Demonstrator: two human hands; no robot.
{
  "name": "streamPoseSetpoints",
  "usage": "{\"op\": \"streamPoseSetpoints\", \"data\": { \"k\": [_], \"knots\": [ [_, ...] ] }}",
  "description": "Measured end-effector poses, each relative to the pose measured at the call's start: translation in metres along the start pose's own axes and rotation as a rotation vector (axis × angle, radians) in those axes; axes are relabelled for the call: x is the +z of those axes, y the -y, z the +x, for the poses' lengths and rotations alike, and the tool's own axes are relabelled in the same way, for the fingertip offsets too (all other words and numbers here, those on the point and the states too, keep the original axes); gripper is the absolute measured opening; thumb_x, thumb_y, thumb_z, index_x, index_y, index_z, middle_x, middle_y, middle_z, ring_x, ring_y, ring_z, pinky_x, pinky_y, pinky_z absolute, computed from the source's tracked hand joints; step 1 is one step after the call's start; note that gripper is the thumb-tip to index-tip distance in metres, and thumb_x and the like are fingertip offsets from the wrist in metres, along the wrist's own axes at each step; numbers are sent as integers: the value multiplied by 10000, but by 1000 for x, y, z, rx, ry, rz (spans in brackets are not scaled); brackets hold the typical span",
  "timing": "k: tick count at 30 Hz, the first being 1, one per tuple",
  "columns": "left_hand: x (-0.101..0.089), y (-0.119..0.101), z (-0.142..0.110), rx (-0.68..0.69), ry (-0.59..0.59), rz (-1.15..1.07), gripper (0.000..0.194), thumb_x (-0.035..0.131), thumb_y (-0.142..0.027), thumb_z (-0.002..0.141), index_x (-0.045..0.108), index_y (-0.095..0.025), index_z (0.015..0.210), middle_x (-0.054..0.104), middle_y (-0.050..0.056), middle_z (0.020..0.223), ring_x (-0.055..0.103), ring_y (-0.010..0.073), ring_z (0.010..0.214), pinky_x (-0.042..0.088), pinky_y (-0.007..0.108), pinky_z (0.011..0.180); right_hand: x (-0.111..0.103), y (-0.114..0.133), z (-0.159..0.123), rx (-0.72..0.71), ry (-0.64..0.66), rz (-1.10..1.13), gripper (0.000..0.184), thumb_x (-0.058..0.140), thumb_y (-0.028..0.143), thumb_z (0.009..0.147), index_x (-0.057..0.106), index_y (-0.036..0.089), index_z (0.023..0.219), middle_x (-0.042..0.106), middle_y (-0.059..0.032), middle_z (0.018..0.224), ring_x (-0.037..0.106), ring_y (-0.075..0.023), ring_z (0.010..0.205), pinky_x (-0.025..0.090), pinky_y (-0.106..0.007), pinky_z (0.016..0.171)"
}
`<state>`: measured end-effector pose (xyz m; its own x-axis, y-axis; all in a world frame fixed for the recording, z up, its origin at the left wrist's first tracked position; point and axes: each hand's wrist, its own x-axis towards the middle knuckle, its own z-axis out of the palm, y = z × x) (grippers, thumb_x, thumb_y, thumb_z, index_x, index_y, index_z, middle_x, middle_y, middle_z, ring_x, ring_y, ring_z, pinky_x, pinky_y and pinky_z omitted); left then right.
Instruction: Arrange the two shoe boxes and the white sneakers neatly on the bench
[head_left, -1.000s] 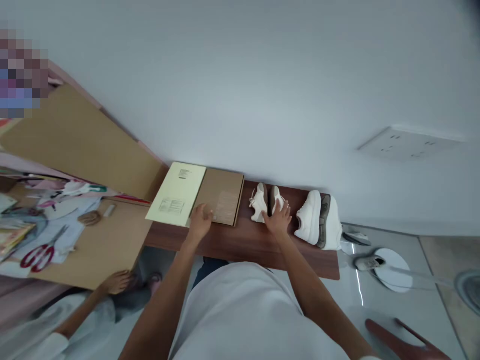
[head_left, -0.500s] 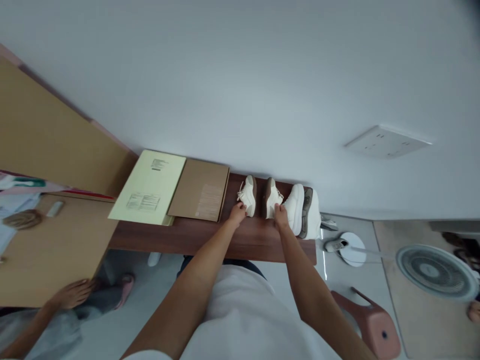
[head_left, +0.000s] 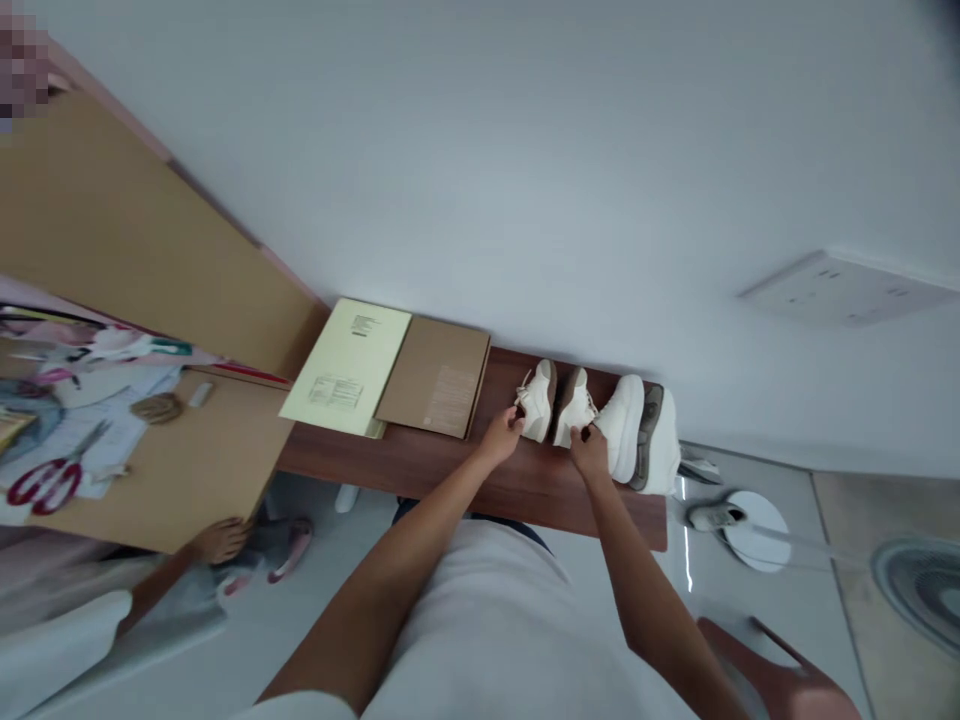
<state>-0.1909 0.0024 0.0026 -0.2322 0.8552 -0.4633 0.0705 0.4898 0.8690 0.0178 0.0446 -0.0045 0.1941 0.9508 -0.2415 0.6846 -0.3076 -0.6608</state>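
Note:
A pair of cream lace-up sneakers with brown soles stands on a dark wooden bench. My left hand (head_left: 503,436) is at the side of the left sneaker (head_left: 536,405), fingertips at its edge, slightly apart and not wrapped around it. By the near end of the right sneaker (head_left: 573,408), my right hand (head_left: 590,449) has thumb and fingers apart with a dark gap between them. The soles of the two sneakers face each other across a narrow gap. Right of them, a larger white shoe (head_left: 622,428) and a white shoe with a grey sole (head_left: 658,440) lie close together.
Left on the bench (head_left: 480,480) lie a pale yellow box (head_left: 349,365) and a brown box (head_left: 435,375). Another person's hand (head_left: 219,540) rests by a cardboard-coloured table with scissors (head_left: 60,475). A pink stool (head_left: 780,670) and a fan (head_left: 926,590) are at right.
The two cream sneakers now stand closer together. My fingers have loosened from them. The view has shifted left, bringing the scissors and more of the side table into sight.

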Motion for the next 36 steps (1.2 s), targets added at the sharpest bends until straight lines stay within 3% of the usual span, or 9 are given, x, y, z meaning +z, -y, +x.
{"op": "streamPoseSetpoints", "data": {
  "k": [2, 4, 6, 9, 13, 21, 29, 33, 36],
  "knots": [
    [-49, 3, -14, 151, -119, 158, 441, 557, -367, 949, 589, -175, 1345, 597, 162, 1394, 555, 269, 1303, 413, 429, 1119, 7, 11, -20, -110, -43, 13, 524, 533, 500, 848, 629, 93, 1165, 661, -242, 1218, 560, -358, 1244, 406, -505, 1066],
    [-103, 7, -21, 268, -360, 412, 462, 506, -375, 968, 560, -163, 1375, 519, 180, 1479, 430, 304, 1420, 321, 491, 1191, 29, 31, -43, -186, 70, 115, 557, 524, 505, 868, 596, 127, 1272, 630, -209, 1318, 562, -325, 1263, 398, -502, 1106],
    [-150, 10, -21, 199, -553, 602, 510, 481, -358, 966, 518, -113, 1411, 448, 225, 1532, 353, 357, 1465, 287, 547, 1198, 62, 59, -63, -169, 267, 218, 541, 558, 510, 860, 603, 180, 1287, 638, -160, 1338, 587, -302, 1250, 410, -488, 1119],
    [-186, 12, -10, 81, -567, 724, 564, 458, -337, 957, 471, -60, 1449, 435, 263, 1533, 384, 392, 1438, 324, 553, 1169, 112, 104, -81, -41, 418, 309, 566, 663, 460, 799, 602, 201, 1298, 631, -133, 1373, 544, -304, 1327, 362, -492, 1172],
    [-181, 10, -4, 57, -475, 780, 638, 437, -375, 962, 403, -50, 1509, 394, 256, 1570, 390, 400, 1427, 334, 541, 1159, 144, 129, -93, 57, 543, 501, 552, 639, 414, 825, 552, 236, 1340, 685, -85, 1307, 618, -270, 1235, 428, -490, 1125],
    [-149, 13, -25, 92, -274, 737, 700, 408, -441, 965, 336, -76, 1558, 318, 212, 1630, 345, 389, 1448, 335, 531, 1155, 121, 80, -110, -34, 416, 542, 592, 653, 472, 799, 576, 226, 1332, 656, -118, 1348, 594, -300, 1253, 432, -510, 1111],
    [-143, 14, -13, 103, -214, 639, 725, 448, -479, 943, 340, -93, 1548, 276, 237, 1640, 298, 399, 1488, 309, 557, 1166, 123, 87, -95, -34, 330, 436, 626, 611, 504, 816, 558, 204, 1364, 677, -142, 1298, 635, -315, 1194, 479, -539, 1048],
    [-170, 19, -7, 218, -176, 547, 720, 470, -456, 944, 342, -61, 1532, 306, 249, 1623, 292, 344, 1514, 261, 508, 1215, 108, 99, -99, -127, 180, 224, 667, 618, 475, 816, 529, 157, 1395, 592, -189, 1404, 516, -359, 1350, 355, -601, 1153],
    [-235, 30, -5, 283, -354, 486, 682, 486, -436, 948, 367, -83, 1519, 338, 230, 1615, 294, 314, 1520, 231, 501, 1238, 102, 122, -122, -314, 40, 141, 648, 594, 429, 854, 495, 151, 1432, 505, -193, 1493, 419, -337, 1434, 298, -576, 1203]
  ]
}}
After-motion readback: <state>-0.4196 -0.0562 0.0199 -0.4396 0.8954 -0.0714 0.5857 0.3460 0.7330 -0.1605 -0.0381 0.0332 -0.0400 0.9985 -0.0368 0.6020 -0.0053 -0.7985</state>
